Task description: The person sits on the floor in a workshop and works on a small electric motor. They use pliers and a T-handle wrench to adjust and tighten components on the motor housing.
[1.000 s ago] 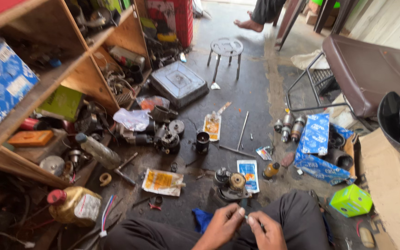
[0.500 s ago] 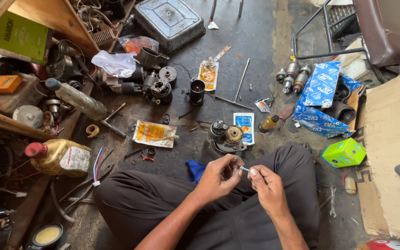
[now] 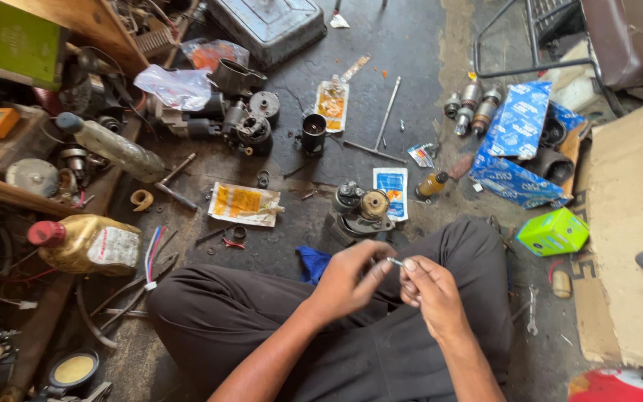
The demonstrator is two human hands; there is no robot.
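Lower centre of the frame: left hand (image 3: 347,275) and right hand (image 3: 429,290), both over the lap of a person seated cross-legged in dark trousers (image 3: 262,313). The fingertips of the two hands meet on a small metal part (image 3: 394,261), pinched between them; its kind is too small to tell. Both hands are curled narrow around it.

Just beyond the hands, on the concrete floor (image 3: 411,59): a blue cloth (image 3: 311,262) beside the knee, and a starter motor assembly (image 3: 359,212) with a brass-coloured gear on top. Touching its right side, a small blue-and-white packet (image 3: 392,190); near that, a small amber bottle (image 3: 433,184).

Left of centre: a flat yellow sachet (image 3: 243,203). Lower left: a yellow oil jug (image 3: 87,244) with a red cap, lying on its side, coloured wires just beside it.

Right of centre: a bright green carton (image 3: 554,231); above it, a crumpled blue box (image 3: 519,141) with three cylindrical metal parts (image 3: 472,104) at its upper left.

Upper centre: a black cup-shaped housing (image 3: 312,132), an orange sachet (image 3: 332,104), a T-handled wrench (image 3: 381,130). Upper left: a cluster of dark motor parts (image 3: 240,119), a clear plastic bag (image 3: 176,85), a clear plastic bottle (image 3: 113,147). Top edge: a grey metal case (image 3: 269,26).
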